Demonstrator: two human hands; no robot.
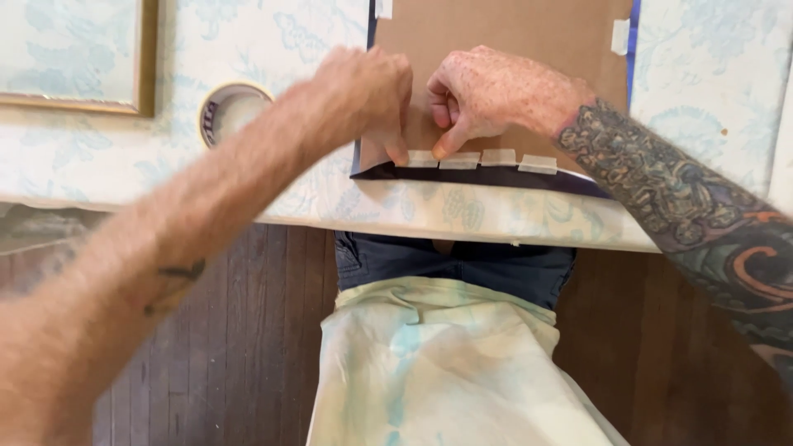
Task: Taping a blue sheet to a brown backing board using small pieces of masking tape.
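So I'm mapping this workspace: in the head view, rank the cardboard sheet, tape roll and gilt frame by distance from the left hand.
1. Brown cardboard sheet, touching the left hand.
2. Round tape roll, to its left.
3. Gilt-edged picture frame, far left.

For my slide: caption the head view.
Both hands press pale tape strips along brown cardboard backing.

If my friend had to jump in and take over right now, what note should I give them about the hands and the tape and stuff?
Left hand: fingertips pressing a tape strip onto the brown cardboard backing.
Right hand: thumb pressing the next tape strip.
Things: the backing lies on a dark sheet on the patterned table; the tape roll sits left of it.
Done: four strips along the near edge, one piece at the right edge.
Left: whether the other edges are taped is not visible.
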